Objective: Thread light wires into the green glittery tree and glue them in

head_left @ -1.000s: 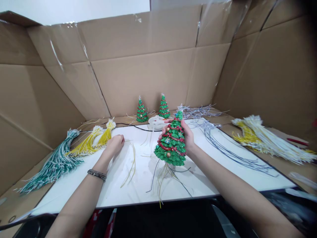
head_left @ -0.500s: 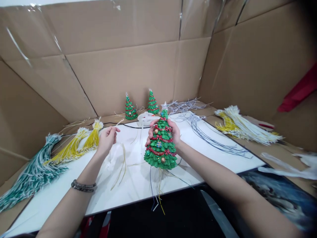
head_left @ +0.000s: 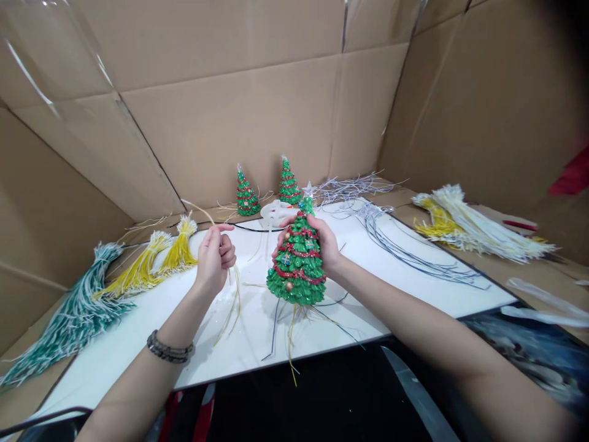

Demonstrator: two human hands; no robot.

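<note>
A green Christmas tree ornament (head_left: 298,263) with red garlands and a star on top is in my right hand (head_left: 327,244), whose fingers wrap round its upper part. Thin blue, white and yellow wires (head_left: 292,344) hang out below its base. To its left, my left hand (head_left: 216,255) is closed in a pinch on a pale yellow wire (head_left: 200,210), one end of which sticks up past the fingertips. Loose yellow wires (head_left: 237,301) show below that hand.
Two similar trees (head_left: 247,193) stand at the back by a white plastic spool (head_left: 275,212). Yellow bundles (head_left: 178,252) and a green wire bundle (head_left: 87,313) lie left. Dark blue wires (head_left: 405,255) and white-yellow bundles (head_left: 488,224) lie right. Cardboard walls (head_left: 248,116) enclose the table.
My left hand has moved right, nearer the tree, and the wire in its fingers now points upward. The tree has turned a little in my right hand. The view has shifted slightly.
</note>
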